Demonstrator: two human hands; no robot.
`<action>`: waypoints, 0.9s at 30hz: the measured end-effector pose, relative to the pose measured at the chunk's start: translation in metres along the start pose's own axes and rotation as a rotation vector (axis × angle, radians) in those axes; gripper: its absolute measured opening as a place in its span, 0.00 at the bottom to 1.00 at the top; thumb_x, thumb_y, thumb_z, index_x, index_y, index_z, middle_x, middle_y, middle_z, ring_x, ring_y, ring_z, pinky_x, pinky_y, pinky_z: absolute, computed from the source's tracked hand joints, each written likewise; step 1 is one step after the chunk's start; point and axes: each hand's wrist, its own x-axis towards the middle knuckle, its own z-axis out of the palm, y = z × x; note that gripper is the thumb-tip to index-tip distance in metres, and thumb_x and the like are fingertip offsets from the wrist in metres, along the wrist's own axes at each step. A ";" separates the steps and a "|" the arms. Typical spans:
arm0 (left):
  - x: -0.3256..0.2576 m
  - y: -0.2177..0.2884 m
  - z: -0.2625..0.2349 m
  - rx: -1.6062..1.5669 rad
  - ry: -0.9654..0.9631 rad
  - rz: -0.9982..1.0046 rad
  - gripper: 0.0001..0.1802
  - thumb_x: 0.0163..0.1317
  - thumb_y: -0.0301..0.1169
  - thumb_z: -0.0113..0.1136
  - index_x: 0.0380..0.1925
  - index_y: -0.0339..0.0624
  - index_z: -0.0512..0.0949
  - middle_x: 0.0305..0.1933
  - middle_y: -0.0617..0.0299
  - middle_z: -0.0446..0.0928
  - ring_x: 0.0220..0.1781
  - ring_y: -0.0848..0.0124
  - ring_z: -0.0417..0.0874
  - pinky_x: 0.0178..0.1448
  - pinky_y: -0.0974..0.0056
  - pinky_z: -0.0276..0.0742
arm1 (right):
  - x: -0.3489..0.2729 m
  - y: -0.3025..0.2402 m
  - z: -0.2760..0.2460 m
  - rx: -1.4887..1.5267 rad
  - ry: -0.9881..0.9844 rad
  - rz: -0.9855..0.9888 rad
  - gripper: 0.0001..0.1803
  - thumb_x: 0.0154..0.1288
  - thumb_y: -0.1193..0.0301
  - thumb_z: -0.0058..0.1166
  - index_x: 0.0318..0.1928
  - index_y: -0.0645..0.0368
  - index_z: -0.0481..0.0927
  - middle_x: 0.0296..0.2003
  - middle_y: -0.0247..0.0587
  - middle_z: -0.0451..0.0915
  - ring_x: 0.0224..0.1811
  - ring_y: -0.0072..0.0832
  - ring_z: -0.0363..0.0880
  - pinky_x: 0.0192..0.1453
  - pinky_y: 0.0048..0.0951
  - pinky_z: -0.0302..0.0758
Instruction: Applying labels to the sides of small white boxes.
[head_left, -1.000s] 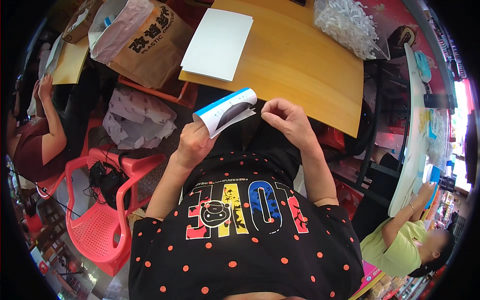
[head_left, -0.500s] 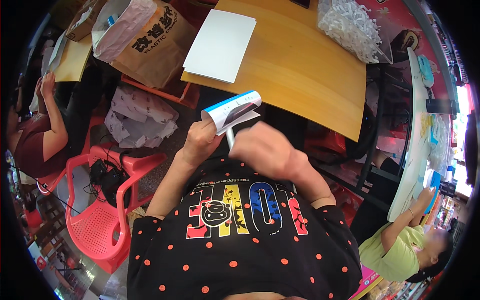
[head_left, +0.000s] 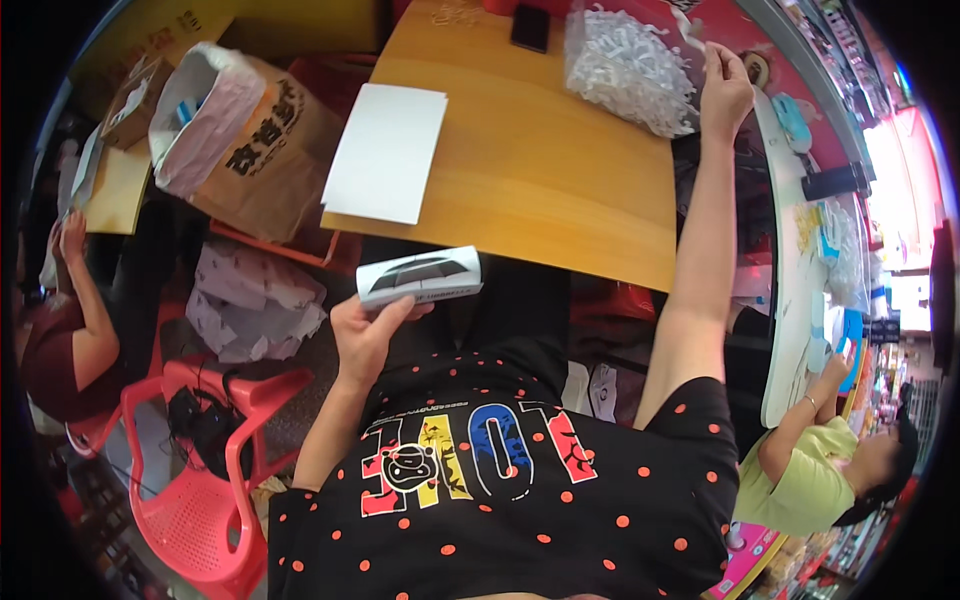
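In my left hand (head_left: 362,335) is a rolled printed sheet (head_left: 420,270) showing a dark umbrella; my fingers are closed round its near side, above my lap. My right arm is stretched far out to the upper right. There my right hand (head_left: 728,92) pinches a thin white strip (head_left: 688,30), just beyond a clear plastic bag (head_left: 572,55) heaped with curled white strips (head_left: 632,72). A stack of white sheets (head_left: 388,150) lies at the left of the wooden table (head_left: 540,180).
A dark phone (head_left: 530,28) lies at the table's far side. To the left stand a large brown paper sack (head_left: 285,190), a crumpled white bag (head_left: 255,300) and a red plastic chair (head_left: 195,500). People sit on both sides, one beside a white counter (head_left: 790,385).
My right hand has left the rolled sheet and reached to the far right, where it now pinches a white strip. My left hand has moved down and left with the roll, turning it.
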 end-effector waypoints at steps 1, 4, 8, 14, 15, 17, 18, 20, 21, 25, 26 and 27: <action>0.003 0.003 0.000 -0.065 0.010 -0.034 0.12 0.61 0.19 0.57 0.44 0.24 0.78 0.40 0.48 0.82 0.38 0.63 0.86 0.44 0.63 0.84 | 0.008 0.050 0.001 -0.290 -0.113 -0.164 0.20 0.68 0.56 0.50 0.41 0.61 0.84 0.35 0.48 0.84 0.39 0.39 0.82 0.44 0.35 0.74; 0.011 0.008 -0.001 -0.202 0.060 -0.063 0.11 0.61 0.23 0.58 0.41 0.25 0.79 0.38 0.46 0.82 0.35 0.62 0.86 0.41 0.63 0.85 | -0.019 0.108 0.023 -0.570 -0.031 -0.267 0.22 0.70 0.57 0.47 0.48 0.63 0.81 0.45 0.52 0.81 0.49 0.46 0.79 0.55 0.38 0.72; 0.014 0.007 -0.004 -0.258 0.155 -0.085 0.12 0.60 0.25 0.58 0.41 0.26 0.78 0.37 0.44 0.82 0.33 0.61 0.87 0.39 0.64 0.85 | -0.119 -0.077 0.014 0.328 -0.314 0.110 0.08 0.67 0.74 0.51 0.40 0.66 0.80 0.39 0.43 0.82 0.41 0.30 0.80 0.47 0.27 0.75; 0.024 0.005 0.000 -0.282 0.178 -0.092 0.12 0.61 0.26 0.58 0.41 0.26 0.78 0.36 0.45 0.82 0.32 0.61 0.87 0.38 0.64 0.85 | -0.242 -0.185 -0.015 0.778 -0.748 0.331 0.07 0.55 0.82 0.62 0.36 0.62 0.80 0.34 0.34 0.77 0.30 0.16 0.71 0.34 0.18 0.69; 0.024 0.005 0.001 -0.263 0.174 -0.084 0.12 0.61 0.27 0.58 0.41 0.26 0.78 0.36 0.45 0.82 0.32 0.62 0.87 0.38 0.65 0.85 | -0.247 -0.187 -0.016 0.813 -0.735 0.399 0.07 0.55 0.83 0.62 0.35 0.63 0.80 0.34 0.34 0.77 0.31 0.15 0.70 0.34 0.18 0.68; 0.024 0.003 0.004 -0.223 0.167 -0.069 0.13 0.62 0.27 0.58 0.40 0.26 0.79 0.36 0.46 0.83 0.32 0.62 0.87 0.38 0.65 0.85 | -0.256 -0.189 -0.016 0.883 -0.707 0.535 0.07 0.55 0.84 0.62 0.34 0.65 0.79 0.36 0.34 0.76 0.33 0.13 0.68 0.34 0.16 0.67; 0.024 0.003 0.006 -0.211 0.162 -0.070 0.13 0.62 0.28 0.58 0.40 0.26 0.79 0.36 0.46 0.83 0.32 0.62 0.87 0.38 0.65 0.85 | -0.257 -0.189 -0.016 0.912 -0.702 0.576 0.06 0.56 0.83 0.62 0.34 0.64 0.80 0.35 0.33 0.77 0.32 0.13 0.70 0.34 0.16 0.68; 0.023 0.003 0.009 -0.189 0.155 -0.071 0.13 0.62 0.28 0.58 0.40 0.26 0.79 0.35 0.46 0.83 0.32 0.62 0.87 0.38 0.66 0.84 | -0.257 -0.190 -0.017 0.972 -0.693 0.657 0.05 0.58 0.79 0.63 0.34 0.63 0.80 0.33 0.31 0.78 0.31 0.13 0.74 0.33 0.16 0.71; 0.024 0.002 0.008 -0.188 0.151 -0.073 0.13 0.62 0.28 0.58 0.39 0.26 0.79 0.35 0.46 0.83 0.32 0.62 0.87 0.38 0.66 0.84 | -0.258 -0.190 -0.017 0.936 -0.703 0.685 0.04 0.58 0.79 0.63 0.33 0.63 0.80 0.32 0.31 0.79 0.30 0.13 0.74 0.34 0.16 0.71; 0.023 -0.001 0.007 -0.176 0.141 -0.053 0.12 0.63 0.27 0.58 0.39 0.25 0.79 0.35 0.47 0.83 0.32 0.63 0.86 0.38 0.66 0.84 | -0.263 -0.188 -0.016 0.864 -0.707 0.781 0.04 0.58 0.78 0.63 0.29 0.64 0.80 0.25 0.31 0.81 0.28 0.14 0.76 0.33 0.16 0.71; 0.023 -0.001 0.007 -0.171 0.139 -0.042 0.12 0.62 0.27 0.58 0.39 0.25 0.79 0.35 0.47 0.83 0.32 0.64 0.86 0.38 0.66 0.84 | -0.265 -0.187 -0.014 0.863 -0.699 0.802 0.05 0.57 0.78 0.63 0.28 0.64 0.80 0.24 0.32 0.81 0.27 0.15 0.76 0.33 0.16 0.71; 0.023 -0.002 0.006 -0.158 0.142 -0.035 0.12 0.62 0.27 0.58 0.39 0.25 0.80 0.35 0.48 0.83 0.31 0.64 0.86 0.38 0.67 0.83 | -0.267 -0.186 -0.012 0.875 -0.702 0.829 0.05 0.57 0.77 0.64 0.27 0.64 0.80 0.24 0.32 0.81 0.27 0.15 0.75 0.32 0.16 0.71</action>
